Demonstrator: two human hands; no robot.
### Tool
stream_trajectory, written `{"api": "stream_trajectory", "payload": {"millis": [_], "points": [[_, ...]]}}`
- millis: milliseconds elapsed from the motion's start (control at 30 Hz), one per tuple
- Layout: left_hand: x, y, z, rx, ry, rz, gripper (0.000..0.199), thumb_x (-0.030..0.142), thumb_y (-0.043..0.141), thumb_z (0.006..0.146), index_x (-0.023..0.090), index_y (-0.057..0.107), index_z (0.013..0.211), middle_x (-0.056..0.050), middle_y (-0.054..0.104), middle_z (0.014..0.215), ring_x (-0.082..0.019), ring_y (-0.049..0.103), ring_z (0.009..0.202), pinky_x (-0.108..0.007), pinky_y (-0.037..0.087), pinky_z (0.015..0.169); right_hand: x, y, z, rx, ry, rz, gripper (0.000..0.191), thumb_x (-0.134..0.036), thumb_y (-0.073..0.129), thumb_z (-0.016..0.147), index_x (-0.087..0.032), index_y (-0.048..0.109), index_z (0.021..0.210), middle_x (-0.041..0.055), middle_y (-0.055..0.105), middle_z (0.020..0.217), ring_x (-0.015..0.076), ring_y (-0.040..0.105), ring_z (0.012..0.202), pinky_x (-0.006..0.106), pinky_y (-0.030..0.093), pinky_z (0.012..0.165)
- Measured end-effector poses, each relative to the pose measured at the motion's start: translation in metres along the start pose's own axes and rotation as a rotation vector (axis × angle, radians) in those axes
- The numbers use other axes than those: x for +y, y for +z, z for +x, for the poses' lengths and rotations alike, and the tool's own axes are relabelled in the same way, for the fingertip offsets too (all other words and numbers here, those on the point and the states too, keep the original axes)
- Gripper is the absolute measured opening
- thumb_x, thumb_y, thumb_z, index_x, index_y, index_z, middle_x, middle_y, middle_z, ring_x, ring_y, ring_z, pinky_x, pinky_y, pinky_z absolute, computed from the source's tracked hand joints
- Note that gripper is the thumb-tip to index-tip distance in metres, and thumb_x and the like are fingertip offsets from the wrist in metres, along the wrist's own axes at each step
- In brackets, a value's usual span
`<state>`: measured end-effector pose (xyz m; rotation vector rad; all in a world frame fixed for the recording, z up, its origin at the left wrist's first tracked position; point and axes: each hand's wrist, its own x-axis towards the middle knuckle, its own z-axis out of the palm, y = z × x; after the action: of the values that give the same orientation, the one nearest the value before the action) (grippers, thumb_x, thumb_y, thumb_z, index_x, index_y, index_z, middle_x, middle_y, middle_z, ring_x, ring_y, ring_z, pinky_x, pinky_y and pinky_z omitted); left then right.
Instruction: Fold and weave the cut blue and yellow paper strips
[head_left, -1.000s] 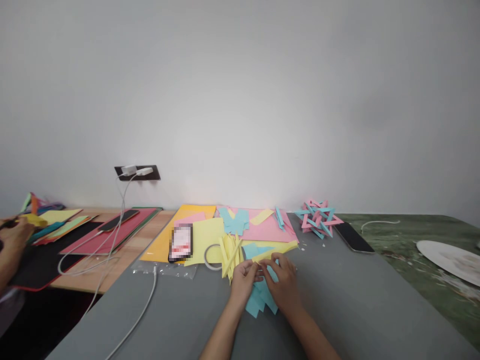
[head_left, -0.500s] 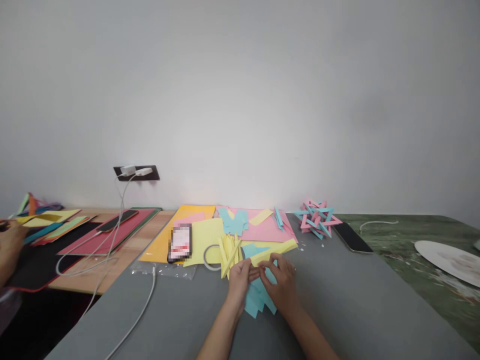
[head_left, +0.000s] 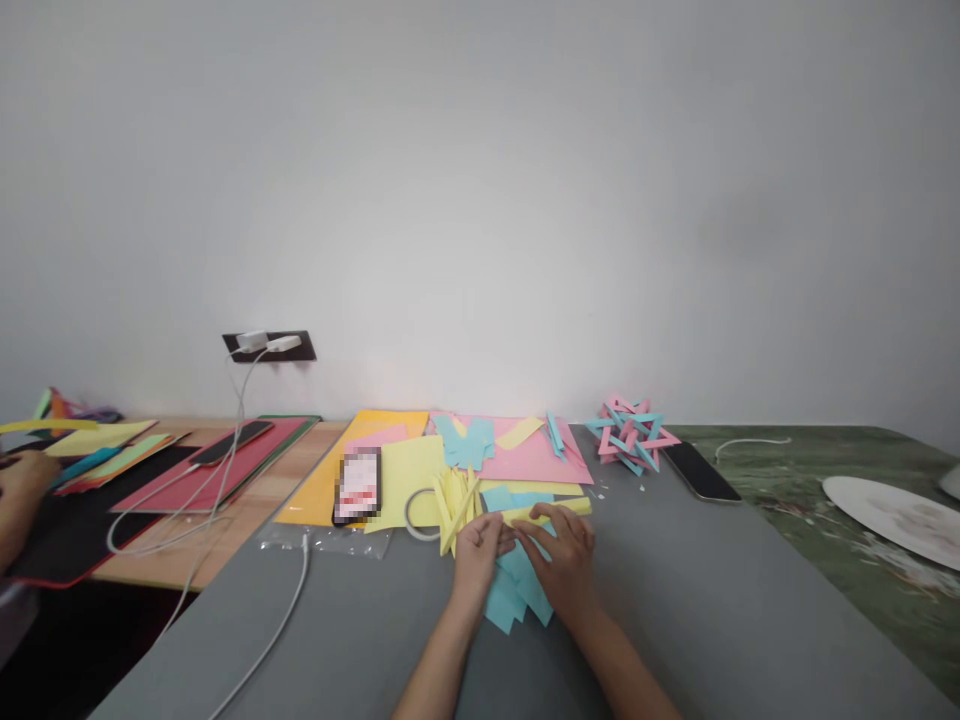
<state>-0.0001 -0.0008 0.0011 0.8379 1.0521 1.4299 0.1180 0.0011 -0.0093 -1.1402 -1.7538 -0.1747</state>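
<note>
Over the grey table, my left hand [head_left: 477, 552] pinches the left end of a folded yellow paper strip [head_left: 581, 507]. My right hand [head_left: 561, 557] has its fingers closed on the same strip, its fingertips close to the left ones. Light-blue paper pieces [head_left: 506, 598] lie under and between my hands. A bundle of yellow folded strips [head_left: 455, 500] is just left of my left hand. Beyond my hands is a pink sheet [head_left: 517, 458] bearing blue and yellow pieces. A pink and blue folded-paper star shape [head_left: 631, 434] stands at the back right.
A dark phone [head_left: 703, 472] and a white plate [head_left: 892, 518] are to the right. On the left lie a phone with a pixelated screen [head_left: 358, 487], a grey ring [head_left: 411, 515] and a white cable [head_left: 285, 620]. Another person's hand [head_left: 26, 490] is at the far left.
The yellow strip between my hands has tilted down at its right end and looks narrower. The other person's hand has shifted slightly, with a yellow strip now showing above it.
</note>
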Motion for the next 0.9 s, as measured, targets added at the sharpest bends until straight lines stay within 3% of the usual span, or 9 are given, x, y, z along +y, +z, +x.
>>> {"api": "stream_trajectory", "payload": {"millis": [300, 433, 567, 800, 900], "points": [[0.004, 0.0043, -0.005, -0.119, 0.039, 0.054, 0.039, 0.03, 0.067, 0.053, 0.01, 0.061, 0.086, -0.012, 0.066, 0.078, -0.021, 0.06, 0.074, -0.026, 0.047, 0.063, 0.0018, -0.0043, 0.0035, 0.006, 0.01, -0.031, 0.014, -0.029, 0.048, 0.075, -0.028, 0.061, 0.071, 0.0012, 0.054, 0.083, 0.0175, 0.045, 0.085, 0.032, 0.024, 0.077], [0.0029, 0.0012, -0.0022, -0.071, 0.001, 0.034, 0.034, 0.037, 0.062, 0.057, 0.01, 0.063, 0.078, -0.009, 0.066, 0.067, -0.02, 0.061, 0.067, -0.029, 0.047, 0.064, -0.0004, -0.0056, 0.0048, -0.021, -0.055, -0.015, 0.012, -0.029, 0.05, 0.073, -0.028, 0.061, 0.069, 0.0005, 0.053, 0.086, 0.0166, 0.045, 0.086, 0.031, 0.025, 0.077], [0.0018, -0.0006, -0.0004, -0.037, -0.017, 0.008, 0.031, 0.036, 0.061, 0.058, 0.01, 0.062, 0.074, -0.008, 0.066, 0.064, -0.019, 0.061, 0.064, -0.029, 0.047, 0.064, -0.0016, -0.0074, 0.0056, -0.022, 0.036, 0.005, 0.013, -0.034, 0.049, 0.072, -0.026, 0.06, 0.07, 0.0018, 0.051, 0.09, 0.0185, 0.043, 0.089, 0.033, 0.025, 0.078], [0.0014, 0.0025, -0.004, -0.075, -0.044, 0.0, 0.036, 0.03, 0.067, 0.053, 0.009, 0.061, 0.081, -0.013, 0.066, 0.076, -0.023, 0.06, 0.076, -0.029, 0.048, 0.064, 0.0019, -0.0069, 0.007, 0.071, 0.15, -0.004, 0.022, -0.043, 0.05, 0.068, -0.022, 0.057, 0.064, 0.0038, 0.05, 0.094, 0.0222, 0.04, 0.095, 0.038, 0.023, 0.081], [-0.0002, 0.004, -0.0038, -0.024, -0.056, -0.01, 0.038, 0.029, 0.068, 0.052, 0.008, 0.06, 0.082, -0.014, 0.066, 0.075, -0.024, 0.061, 0.074, -0.029, 0.049, 0.063, 0.0006, -0.0082, 0.0057, 0.196, 0.18, -0.014, 0.024, -0.044, 0.053, 0.065, -0.02, 0.055, 0.066, 0.0056, 0.05, 0.09, 0.0224, 0.042, 0.092, 0.038, 0.024, 0.08]]}}
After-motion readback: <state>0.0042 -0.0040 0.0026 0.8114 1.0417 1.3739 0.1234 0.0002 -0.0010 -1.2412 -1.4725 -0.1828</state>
